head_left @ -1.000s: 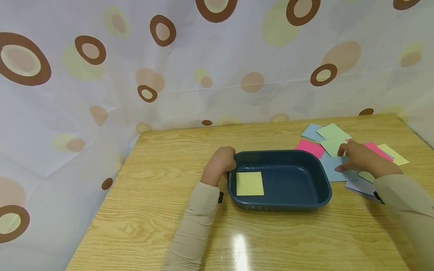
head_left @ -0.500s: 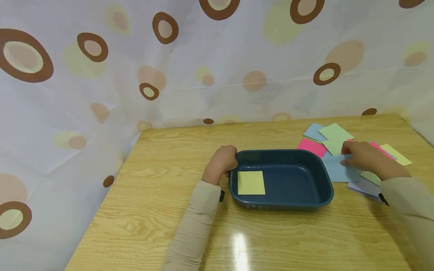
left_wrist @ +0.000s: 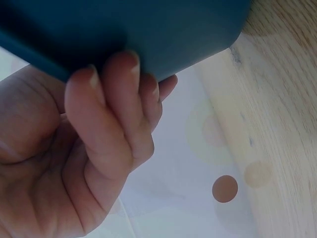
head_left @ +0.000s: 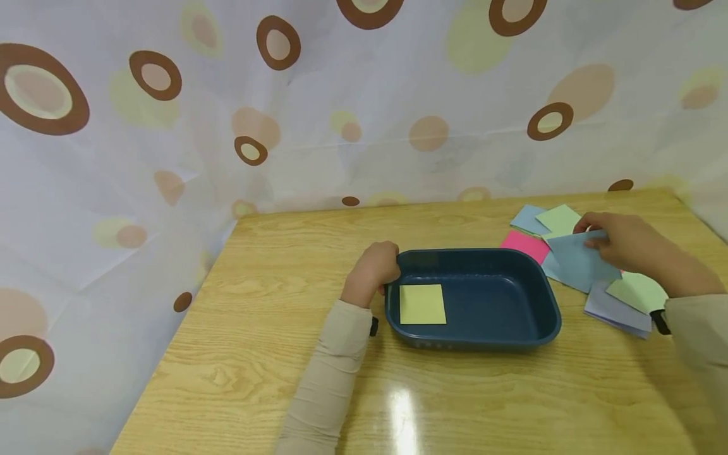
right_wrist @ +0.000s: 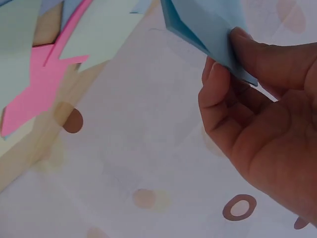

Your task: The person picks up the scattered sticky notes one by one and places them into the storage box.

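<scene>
My left hand (head_left: 372,273) grips the left rim of a dark blue plastic tray (head_left: 472,345); the left wrist view has its fingers (left_wrist: 121,94) curled against the tray's outer wall. Inside the tray, at its left end, lies a yellow sticky-note pad (head_left: 423,304). My right hand (head_left: 631,246) pinches a light blue sticky-note pad (head_left: 586,260) by its upper edge, tilted up over the heap of paper. In the right wrist view the thumb is on one face of the blue pad (right_wrist: 210,25) and the fingertips on the other; its sheets part slightly.
Around the right hand lie more note pads: pink (head_left: 526,246), pale green (head_left: 638,292), lilac (head_left: 617,309) and another blue one (head_left: 527,218). A patterned curtain (head_left: 398,114) hangs behind the wooden table (head_left: 250,316) and along its left side.
My right hand has closed on the light blue pad and lifted it off the heap, tilting it up. The lilac and green pads below show more. My left hand keeps its grip on the tray.
</scene>
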The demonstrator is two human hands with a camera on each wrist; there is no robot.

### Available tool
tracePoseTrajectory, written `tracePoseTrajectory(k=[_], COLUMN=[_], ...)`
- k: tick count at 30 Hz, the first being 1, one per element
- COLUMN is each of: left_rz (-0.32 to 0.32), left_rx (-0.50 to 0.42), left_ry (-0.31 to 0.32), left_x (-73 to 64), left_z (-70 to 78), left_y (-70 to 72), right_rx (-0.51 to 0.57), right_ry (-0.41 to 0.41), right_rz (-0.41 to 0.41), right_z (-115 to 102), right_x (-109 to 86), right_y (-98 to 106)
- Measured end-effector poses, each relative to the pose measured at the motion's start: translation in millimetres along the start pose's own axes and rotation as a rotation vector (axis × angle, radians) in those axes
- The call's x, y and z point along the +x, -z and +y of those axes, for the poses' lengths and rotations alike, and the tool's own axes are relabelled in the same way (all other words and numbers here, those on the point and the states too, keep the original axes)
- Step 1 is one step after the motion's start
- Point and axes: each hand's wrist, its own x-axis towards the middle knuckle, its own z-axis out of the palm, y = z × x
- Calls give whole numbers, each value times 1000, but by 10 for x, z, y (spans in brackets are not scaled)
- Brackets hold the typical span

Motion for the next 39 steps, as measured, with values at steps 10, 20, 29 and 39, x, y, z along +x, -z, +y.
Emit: tracePoseTrajectory(k=[10, 20, 29, 39], left_rz=[-13, 3, 0, -3], left_rx=[4, 2, -14, -12], left_ry=[-7, -4, 10, 5], left_x=[6, 16, 10, 17], left_z=[-5, 0, -6, -8], left_y=[3, 3, -8, 8], right_rx=[58, 102, 229, 318], right_ry=[7, 142, 208, 245], right_rz=[132, 163, -254, -567], right_z=[-445, -1066, -1495, -1756], right_x=[22, 227, 574, 853], right_y=[178, 244, 58, -236])
